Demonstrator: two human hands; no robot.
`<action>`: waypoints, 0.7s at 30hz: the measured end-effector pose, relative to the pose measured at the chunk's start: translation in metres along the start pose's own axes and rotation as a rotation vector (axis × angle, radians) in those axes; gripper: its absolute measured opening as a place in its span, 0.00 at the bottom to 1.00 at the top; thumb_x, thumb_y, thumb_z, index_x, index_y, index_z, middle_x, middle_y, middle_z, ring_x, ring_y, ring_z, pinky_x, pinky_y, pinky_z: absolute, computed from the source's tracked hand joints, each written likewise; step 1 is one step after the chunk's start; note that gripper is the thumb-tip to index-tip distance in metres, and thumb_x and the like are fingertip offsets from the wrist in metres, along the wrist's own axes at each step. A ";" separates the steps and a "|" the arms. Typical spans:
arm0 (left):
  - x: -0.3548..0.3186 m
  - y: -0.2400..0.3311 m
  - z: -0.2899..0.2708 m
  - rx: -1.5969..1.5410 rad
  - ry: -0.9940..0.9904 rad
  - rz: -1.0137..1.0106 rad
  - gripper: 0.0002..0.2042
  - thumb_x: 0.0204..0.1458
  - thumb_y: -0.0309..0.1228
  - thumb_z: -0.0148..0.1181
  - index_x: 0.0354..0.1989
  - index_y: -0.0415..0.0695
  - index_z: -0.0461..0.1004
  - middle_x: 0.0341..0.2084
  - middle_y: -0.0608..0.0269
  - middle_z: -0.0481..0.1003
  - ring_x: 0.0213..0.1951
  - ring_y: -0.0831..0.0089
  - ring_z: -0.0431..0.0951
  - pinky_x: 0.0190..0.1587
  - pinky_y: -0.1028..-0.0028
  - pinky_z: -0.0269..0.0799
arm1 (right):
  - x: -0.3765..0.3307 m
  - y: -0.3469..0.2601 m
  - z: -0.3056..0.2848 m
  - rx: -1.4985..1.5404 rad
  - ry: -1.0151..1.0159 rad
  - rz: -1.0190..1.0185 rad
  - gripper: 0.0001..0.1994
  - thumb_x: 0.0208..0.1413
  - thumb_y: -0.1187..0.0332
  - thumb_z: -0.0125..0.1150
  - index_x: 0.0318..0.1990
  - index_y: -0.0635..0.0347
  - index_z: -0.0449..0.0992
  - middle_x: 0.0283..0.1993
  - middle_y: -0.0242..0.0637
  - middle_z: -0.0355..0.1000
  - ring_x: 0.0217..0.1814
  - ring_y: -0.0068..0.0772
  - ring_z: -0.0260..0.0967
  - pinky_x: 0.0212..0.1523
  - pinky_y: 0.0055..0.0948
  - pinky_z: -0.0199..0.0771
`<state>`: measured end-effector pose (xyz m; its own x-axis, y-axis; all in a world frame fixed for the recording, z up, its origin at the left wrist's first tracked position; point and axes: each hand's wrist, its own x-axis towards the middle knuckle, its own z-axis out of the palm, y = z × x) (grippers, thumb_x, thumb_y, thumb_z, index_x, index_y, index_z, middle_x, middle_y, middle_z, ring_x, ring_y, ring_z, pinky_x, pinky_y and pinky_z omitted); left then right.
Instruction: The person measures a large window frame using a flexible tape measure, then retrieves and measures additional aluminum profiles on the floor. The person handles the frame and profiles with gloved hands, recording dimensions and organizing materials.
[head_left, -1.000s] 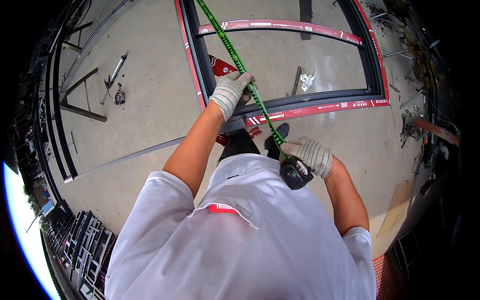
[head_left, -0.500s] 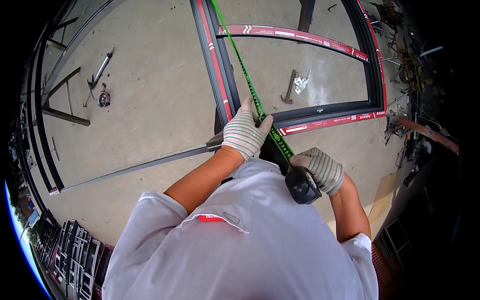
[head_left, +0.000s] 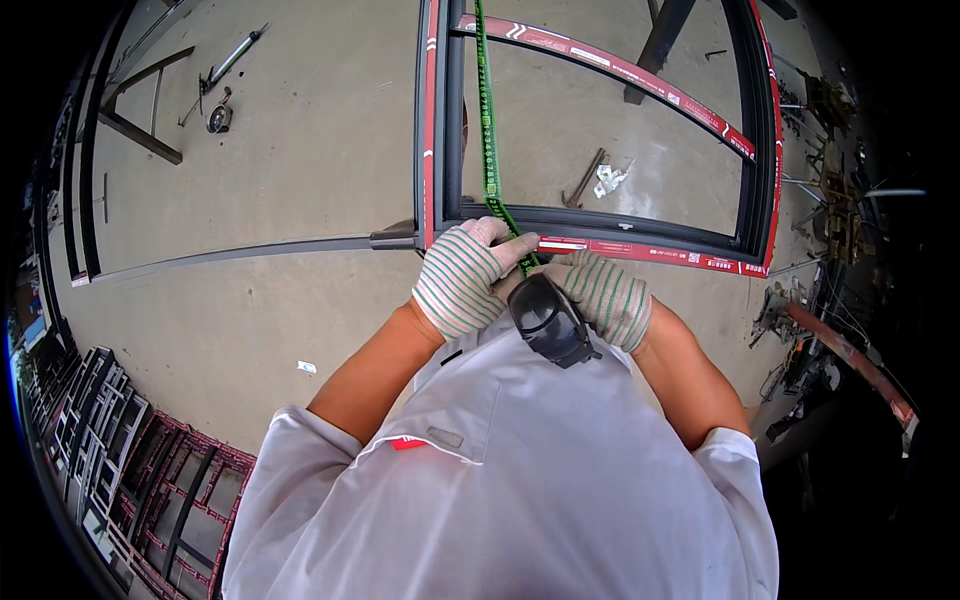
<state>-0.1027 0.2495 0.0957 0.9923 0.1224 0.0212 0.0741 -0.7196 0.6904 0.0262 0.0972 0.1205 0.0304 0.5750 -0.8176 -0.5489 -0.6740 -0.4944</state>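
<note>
A black tape measure (head_left: 548, 318) sits against my right hand (head_left: 607, 297), whose gloved fingers are closed around its far side. Its green blade (head_left: 487, 125) runs out over the window frame, bending where it crosses the near rail. My left hand (head_left: 465, 277), in a striped knit glove, presses the blade against that rail with thumb and fingers, close to the case. The dark grey frame (head_left: 640, 228) carries red protective film on its outer edges and crossbar. Part of the right hand's grip is hidden behind the case.
Inside the frame's opening, a hammer (head_left: 584, 178) and a crumpled white scrap (head_left: 611, 180) lie beyond the near rail. A grey bar (head_left: 250, 252) extends left from the frame corner. A caulking gun (head_left: 232, 60) lies at far left; stacked frames (head_left: 180, 500) stand lower left.
The tape case has come up and left toward the frame, and both hands are now close together at its near rail. Less blade shows between them. The view has turned.
</note>
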 end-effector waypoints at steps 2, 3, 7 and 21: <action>-0.011 0.006 0.009 0.072 0.113 -0.100 0.18 0.43 0.29 0.66 0.46 0.47 0.78 0.33 0.54 0.73 0.36 0.53 0.75 0.38 0.60 0.72 | 0.006 -0.003 0.001 0.060 -0.077 0.093 0.10 0.60 0.63 0.59 0.38 0.59 0.81 0.29 0.30 0.76 0.26 0.19 0.71 0.25 0.22 0.70; -0.016 0.008 0.014 0.099 0.192 -0.134 0.18 0.42 0.29 0.66 0.45 0.47 0.79 0.33 0.54 0.74 0.36 0.54 0.75 0.38 0.61 0.72 | 0.007 -0.007 0.001 0.098 -0.126 0.182 0.09 0.60 0.64 0.59 0.40 0.57 0.82 0.31 0.29 0.76 0.28 0.17 0.71 0.28 0.21 0.71; -0.028 0.016 0.024 0.111 0.351 -0.241 0.19 0.39 0.28 0.68 0.45 0.46 0.80 0.30 0.59 0.70 0.34 0.60 0.73 0.40 0.67 0.72 | 0.018 -0.012 0.014 0.050 -0.164 0.189 0.11 0.63 0.59 0.57 0.37 0.55 0.79 0.26 0.30 0.75 0.22 0.23 0.73 0.16 0.24 0.69; -0.062 -0.020 0.036 -0.045 0.416 -0.357 0.09 0.54 0.23 0.64 0.40 0.38 0.71 0.36 0.62 0.77 0.38 0.68 0.80 0.40 0.73 0.77 | 0.109 -0.039 -0.005 -0.465 0.144 -0.102 0.19 0.64 0.54 0.52 0.38 0.64 0.79 0.26 0.35 0.75 0.24 0.22 0.70 0.29 0.25 0.73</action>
<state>-0.1618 0.2317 0.0551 0.7824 0.6202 0.0576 0.3859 -0.5552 0.7368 0.0552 0.1844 0.0493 0.1981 0.6012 -0.7742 -0.1078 -0.7717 -0.6268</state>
